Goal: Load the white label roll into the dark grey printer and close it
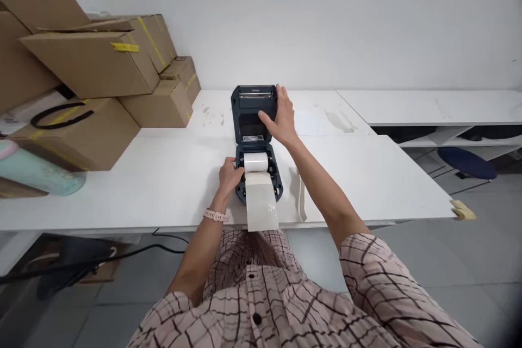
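A dark label printer [239,187] stands on the white table with its lid [253,106] tilted up. In its bay sits a white label roll [256,161], and a strip of label paper [262,206] runs from it over the table's front edge. My right hand [282,117] grips the lid's right edge, thumb on the inner face and fingers behind the edge. My left hand [230,175] holds the left side of the printer base, its thumb over the rim near the roll; its other fingers are partly hidden.
Cardboard boxes [92,65] are stacked at the left, beside a mint-green bottle [44,168] lying down. A curled paper strip [302,198] lies right of the printer. A blue stool [467,163] stands at the right, and a black cable [134,250] hangs below the table [163,196].
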